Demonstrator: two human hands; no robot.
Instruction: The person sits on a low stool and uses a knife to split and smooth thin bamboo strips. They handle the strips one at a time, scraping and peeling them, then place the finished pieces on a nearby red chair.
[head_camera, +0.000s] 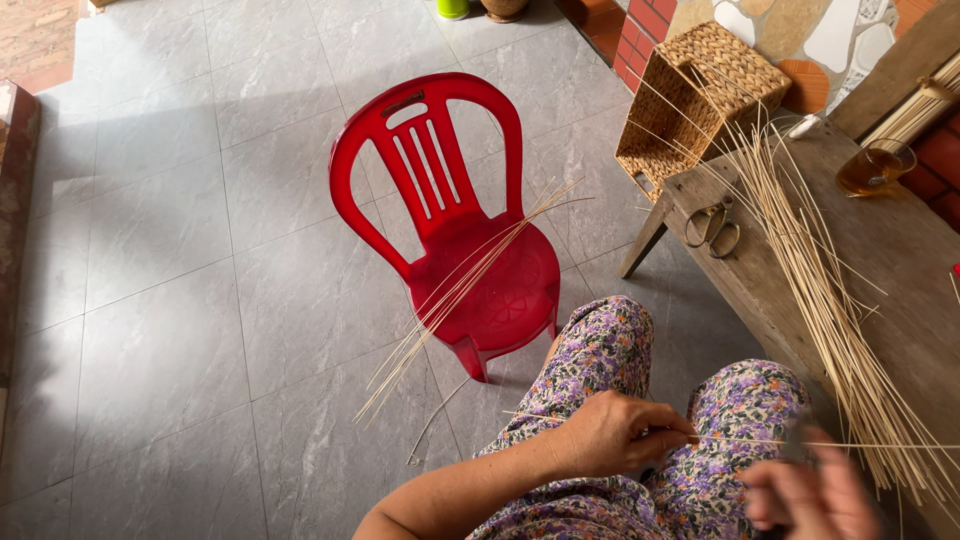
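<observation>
The left hand (625, 432) pinches a thin, pale, straight reed (740, 440); the blurred right hand (815, 495) grips its other end.

Motion is blurring the right hand (812, 495); the picture's right edge is cutting off the long wooden bench (900, 270).

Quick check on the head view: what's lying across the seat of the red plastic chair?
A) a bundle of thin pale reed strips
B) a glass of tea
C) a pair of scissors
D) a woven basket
A: a bundle of thin pale reed strips lies slantwise across the red plastic chair, its lower ends past the seat edge toward the floor; the scissors and the glass sit on the wooden bench, with the woven basket beside it.
</observation>
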